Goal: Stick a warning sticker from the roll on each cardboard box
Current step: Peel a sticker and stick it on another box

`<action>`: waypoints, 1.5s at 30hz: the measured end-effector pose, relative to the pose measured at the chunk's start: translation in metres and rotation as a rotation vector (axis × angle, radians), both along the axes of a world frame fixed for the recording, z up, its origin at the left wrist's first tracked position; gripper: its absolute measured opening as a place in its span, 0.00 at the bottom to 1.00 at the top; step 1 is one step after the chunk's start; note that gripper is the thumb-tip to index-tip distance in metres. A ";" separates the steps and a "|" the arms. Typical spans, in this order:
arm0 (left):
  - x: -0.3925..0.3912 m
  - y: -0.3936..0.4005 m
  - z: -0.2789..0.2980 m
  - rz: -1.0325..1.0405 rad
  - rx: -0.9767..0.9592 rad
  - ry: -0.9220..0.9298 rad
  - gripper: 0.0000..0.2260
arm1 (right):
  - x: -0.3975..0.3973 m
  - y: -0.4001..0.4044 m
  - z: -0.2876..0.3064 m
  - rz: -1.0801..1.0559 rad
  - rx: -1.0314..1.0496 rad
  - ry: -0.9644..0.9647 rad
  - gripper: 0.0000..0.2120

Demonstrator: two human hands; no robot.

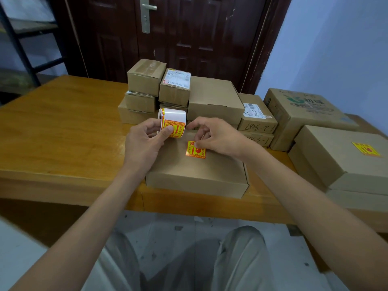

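The left hand (144, 141) grips the roll of warning stickers (172, 122), fingers curled around its left side and the thumb pressed on the printed sticker on the roll's front face. The roll stands on edge just above the far rim of the flat cardboard box (197, 171) at the front of the wooden surface (63, 122). The left forearm reaches in from the lower left, wrist slightly bent.

The right hand (216, 137) hovers over the same box, loosely curled, thumb and forefinger pinched close together beside the roll; whether they hold anything I cannot tell. The heel of this hand lies next to a red-and-yellow warning sticker (196, 150) stuck flat on the box lid, and the fingers partly cover its upper right corner. The right forearm comes in from the lower right.

Behind the hands stands a stack of small cardboard boxes (157, 87). To the right, a larger box (344, 156) carries its own warning sticker (366, 149) on top.
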State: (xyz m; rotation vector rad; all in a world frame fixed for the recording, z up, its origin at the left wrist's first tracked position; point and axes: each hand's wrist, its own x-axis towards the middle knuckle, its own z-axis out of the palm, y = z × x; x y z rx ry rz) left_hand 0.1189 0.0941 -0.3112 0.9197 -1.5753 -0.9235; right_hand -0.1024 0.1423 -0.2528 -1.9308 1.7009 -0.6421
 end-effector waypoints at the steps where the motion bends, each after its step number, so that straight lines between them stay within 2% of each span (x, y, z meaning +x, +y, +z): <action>1: 0.000 0.000 0.000 -0.001 -0.002 -0.003 0.15 | 0.001 0.000 0.000 -0.004 -0.007 0.026 0.23; 9: 0.002 0.003 0.002 -0.009 -0.006 -0.009 0.13 | 0.000 0.019 -0.006 -0.038 -0.198 0.217 0.18; 11: 0.002 0.003 0.002 -0.009 -0.013 -0.011 0.12 | 0.003 0.039 -0.012 -0.002 -0.191 0.345 0.23; 14: 0.001 0.002 0.002 0.002 -0.007 -0.022 0.13 | 0.007 0.066 -0.027 0.052 -0.068 0.563 0.30; 18: -0.001 0.004 0.003 0.002 -0.025 -0.059 0.14 | 0.004 0.073 -0.032 0.013 -0.039 0.522 0.31; 21: 0.000 0.003 0.003 0.012 -0.042 -0.122 0.16 | 0.004 0.077 -0.032 0.029 -0.018 0.561 0.32; 25: 0.000 0.004 0.005 0.015 -0.054 -0.161 0.16 | 0.004 0.080 -0.029 0.011 -0.077 0.522 0.31; 35: 0.001 0.008 0.008 0.018 -0.035 -0.185 0.16 | 0.004 0.081 -0.036 0.099 -0.127 0.595 0.33; 37: 0.001 0.010 0.007 0.013 -0.020 -0.179 0.15 | 0.000 0.081 -0.038 0.043 -0.165 0.526 0.29; 40: 0.003 0.016 0.006 -0.012 0.018 -0.076 0.11 | -0.014 0.086 -0.038 -0.251 -0.201 0.203 0.26; 42: 0.008 0.020 0.005 -0.010 0.067 0.072 0.09 | -0.023 0.091 -0.036 -0.445 -0.137 -0.014 0.27; 45: 0.013 0.025 0.003 -0.024 0.196 0.272 0.08 | -0.020 0.098 -0.036 -0.532 0.030 -0.299 0.27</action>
